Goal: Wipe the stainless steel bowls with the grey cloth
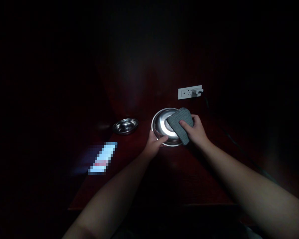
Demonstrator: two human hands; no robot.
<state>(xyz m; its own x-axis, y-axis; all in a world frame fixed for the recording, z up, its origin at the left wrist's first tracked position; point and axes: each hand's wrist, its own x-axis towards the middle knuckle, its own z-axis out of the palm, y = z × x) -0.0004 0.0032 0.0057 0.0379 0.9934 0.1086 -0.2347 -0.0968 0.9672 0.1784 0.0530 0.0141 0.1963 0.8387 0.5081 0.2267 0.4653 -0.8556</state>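
Observation:
A shiny steel bowl (161, 125) is tilted up above the dark red table, its round underside or inside facing me; I cannot tell which. My left hand (154, 143) grips its lower left rim, thumb lying over the surface. Folded grey-green cloth (181, 121) covers the bowl's right part and appears to touch it. My right hand (195, 130) holds this cloth from the right, thumb on top and the other fingers mostly hidden behind it. Left of the bowl, a second steel bowl (125, 126) stands upright on the table.
A pixelated bright rectangle (103, 158) lies near the table's left edge. On the back wall is a white socket panel (185, 93) with a plug (198, 91) in it; a dark cable (230, 136) runs down to the right. The surroundings are very dark.

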